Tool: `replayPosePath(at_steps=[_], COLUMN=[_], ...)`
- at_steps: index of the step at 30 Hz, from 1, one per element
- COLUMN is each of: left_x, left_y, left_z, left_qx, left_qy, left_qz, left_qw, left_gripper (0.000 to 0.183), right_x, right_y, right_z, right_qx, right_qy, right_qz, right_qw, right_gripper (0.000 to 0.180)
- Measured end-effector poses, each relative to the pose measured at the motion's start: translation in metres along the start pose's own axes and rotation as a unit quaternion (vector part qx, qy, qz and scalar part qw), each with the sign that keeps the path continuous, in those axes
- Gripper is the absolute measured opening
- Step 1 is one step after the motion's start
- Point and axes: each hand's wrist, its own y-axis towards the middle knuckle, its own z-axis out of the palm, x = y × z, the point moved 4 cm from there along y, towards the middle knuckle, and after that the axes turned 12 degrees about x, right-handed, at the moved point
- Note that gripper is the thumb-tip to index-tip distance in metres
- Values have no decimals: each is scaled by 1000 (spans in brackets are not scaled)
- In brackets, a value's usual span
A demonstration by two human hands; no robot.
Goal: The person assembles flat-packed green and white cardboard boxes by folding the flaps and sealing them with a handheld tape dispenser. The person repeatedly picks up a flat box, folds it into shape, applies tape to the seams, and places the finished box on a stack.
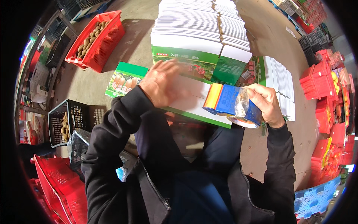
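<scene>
My right hand (263, 103) grips a blue tape gun (233, 101) with a yellow-orange serrated end and a roll of tape in it. Under its toothed end lies a carton (215, 115) across my knees, white on top with green edges. Over the carton's left part is my left hand (162, 82), blurred, its fingers spread and no object visible in it. Whether it touches the carton, I cannot tell. Just beyond stands a long row of flat-folded printed cartons (187, 42), white and green.
More folded cartons (279, 84) stand on the right. At left are a green printed carton (127, 79), a red crate of brown kiwifruit-like produce (112, 42) and a black crate (78, 113). Red crates (314, 81) line the right side; others (61, 184) sit lower left.
</scene>
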Motion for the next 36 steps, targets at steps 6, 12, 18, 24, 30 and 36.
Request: replayPosePath(at_steps=[6,12,18,24,30,36], left_x=[-49,-50,-58,-61,-60,-60], left_y=[17,16,20,25,22,5], left_z=[20,16,6,4,5,15], left_qx=[98,95,101,122,110,84], left_qy=[68,43,44,69,62,48], left_qz=[112,109,116,96,97,87], left_qw=[986,989,987,985,987,992], left_gripper=[114,119,106,96,92,86], right_x=[8,6,-26,-50,-63,-52], right_y=[5,-13,-55,-98,-47,10], right_z=[2,-21,-69,-113,-84,-51], right_qx=[19,31,-11,-63,11,28], right_qy=[-1,-42,-14,-10,-202,-190], right_qz=[-9,-2,44,89,67,76], right_qw=[1000,999,999,994,977,979], right_gripper=[26,28,29,32,27,27])
